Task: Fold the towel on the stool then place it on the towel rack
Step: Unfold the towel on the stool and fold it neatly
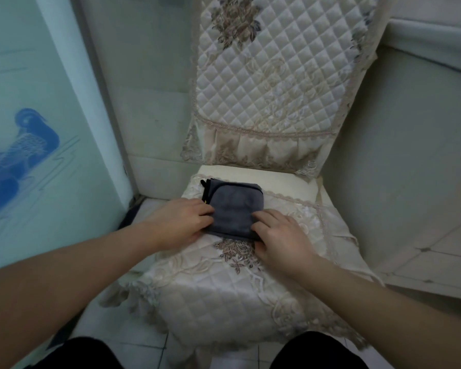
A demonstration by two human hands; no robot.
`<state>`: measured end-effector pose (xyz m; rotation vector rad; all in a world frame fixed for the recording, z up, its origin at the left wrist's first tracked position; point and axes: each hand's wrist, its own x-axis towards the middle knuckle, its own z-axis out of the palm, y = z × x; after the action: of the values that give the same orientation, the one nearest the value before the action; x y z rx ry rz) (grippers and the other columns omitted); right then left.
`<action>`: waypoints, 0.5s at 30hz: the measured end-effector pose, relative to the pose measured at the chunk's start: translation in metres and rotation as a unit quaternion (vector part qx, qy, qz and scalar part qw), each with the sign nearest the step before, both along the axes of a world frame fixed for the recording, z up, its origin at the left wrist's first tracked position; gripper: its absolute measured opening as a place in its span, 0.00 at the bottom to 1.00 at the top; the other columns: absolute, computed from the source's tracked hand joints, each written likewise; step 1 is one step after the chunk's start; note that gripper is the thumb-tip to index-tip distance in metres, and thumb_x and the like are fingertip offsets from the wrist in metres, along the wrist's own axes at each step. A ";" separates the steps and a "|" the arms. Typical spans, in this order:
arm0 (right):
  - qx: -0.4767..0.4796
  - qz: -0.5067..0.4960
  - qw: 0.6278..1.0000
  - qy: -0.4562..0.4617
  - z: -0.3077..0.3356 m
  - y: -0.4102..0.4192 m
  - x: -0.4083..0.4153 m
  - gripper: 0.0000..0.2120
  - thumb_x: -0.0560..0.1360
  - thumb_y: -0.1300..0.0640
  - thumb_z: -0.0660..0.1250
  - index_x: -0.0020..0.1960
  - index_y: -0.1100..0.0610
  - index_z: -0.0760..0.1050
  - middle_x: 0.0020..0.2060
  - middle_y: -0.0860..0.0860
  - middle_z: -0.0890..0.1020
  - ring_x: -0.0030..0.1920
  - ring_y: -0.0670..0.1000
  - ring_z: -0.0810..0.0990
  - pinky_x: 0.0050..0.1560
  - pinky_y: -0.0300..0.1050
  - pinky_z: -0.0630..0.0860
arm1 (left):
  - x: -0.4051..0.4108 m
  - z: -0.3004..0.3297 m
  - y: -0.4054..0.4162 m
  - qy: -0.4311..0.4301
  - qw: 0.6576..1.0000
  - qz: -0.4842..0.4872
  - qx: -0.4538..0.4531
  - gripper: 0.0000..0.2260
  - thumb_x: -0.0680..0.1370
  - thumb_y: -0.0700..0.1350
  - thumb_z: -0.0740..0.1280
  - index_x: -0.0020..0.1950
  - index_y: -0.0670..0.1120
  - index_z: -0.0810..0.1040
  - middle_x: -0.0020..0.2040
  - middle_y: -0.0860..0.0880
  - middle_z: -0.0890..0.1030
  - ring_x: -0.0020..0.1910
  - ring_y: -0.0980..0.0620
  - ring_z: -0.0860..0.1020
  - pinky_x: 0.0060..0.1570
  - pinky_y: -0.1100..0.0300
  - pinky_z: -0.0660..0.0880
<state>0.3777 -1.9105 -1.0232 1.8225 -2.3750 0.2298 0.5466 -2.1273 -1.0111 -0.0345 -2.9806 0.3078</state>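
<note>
The stool (224,275) is a high-backed seat under a quilted cream cover with lace trim; it stands on a tiled floor (133,342) beside a frosted glass panel (37,129) printed with a blue bird. No towel rack is in view.

The towel (233,209) is grey, with a dark edge and a small loop at its far left corner. It lies flat on the rear half of the seat, already reduced to a compact, roughly square stack of layers.

The left hand (183,222) rests on the near left edge of the towel, its fingers (206,210) curled onto the cloth. The right hand (280,235) sits at the near right corner, its fingers (261,218) bent and pressing on the top layer. Whether either hand pinches the layers from beneath cannot be told.

Judged step: folding is at or near completion; the hands are flattening or squaring the stack. The next move calls for gripping all layers together so the fold holds, lifting the towel clear of the seat, and locating the rack.
</note>
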 end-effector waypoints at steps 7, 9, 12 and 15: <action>-0.042 -0.040 0.998 -0.022 0.000 0.001 0.003 0.13 0.75 0.53 0.63 0.54 0.57 0.82 0.66 0.51 0.79 0.70 0.53 0.71 0.68 0.54 0.70 | 0.007 -0.004 0.003 0.099 0.992 0.039 0.070 0.11 0.70 0.42 0.72 0.50 0.40 0.85 0.59 0.41 0.82 0.55 0.41 0.81 0.50 0.47 0.80; -0.054 -0.053 0.997 -0.020 0.002 0.001 -0.001 0.13 0.75 0.52 0.64 0.55 0.56 0.81 0.67 0.51 0.78 0.71 0.53 0.70 0.69 0.54 0.69 | 0.004 0.001 0.004 0.134 0.984 0.033 0.111 0.10 0.69 0.39 0.71 0.48 0.38 0.85 0.57 0.39 0.83 0.53 0.39 0.82 0.49 0.47 0.81; -0.048 -0.049 0.998 -0.008 0.003 0.000 0.000 0.12 0.75 0.48 0.63 0.54 0.52 0.78 0.69 0.50 0.76 0.72 0.53 0.68 0.69 0.55 0.69 | -0.004 0.009 0.002 0.168 0.968 0.038 0.180 0.10 0.69 0.40 0.70 0.46 0.36 0.85 0.58 0.37 0.82 0.54 0.37 0.82 0.56 0.49 0.76; -0.047 -0.040 0.998 -0.013 0.001 -0.003 0.006 0.13 0.74 0.47 0.68 0.55 0.52 0.78 0.69 0.51 0.76 0.72 0.55 0.69 0.69 0.57 0.69 | -0.011 0.018 0.004 0.184 0.956 0.046 0.223 0.07 0.69 0.36 0.73 0.45 0.36 0.85 0.57 0.36 0.83 0.54 0.38 0.82 0.59 0.57 0.68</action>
<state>0.3840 -1.9130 -1.0219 1.6896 -2.4049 0.3509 0.5357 -2.1229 -0.9932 0.1894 -2.6110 -0.3220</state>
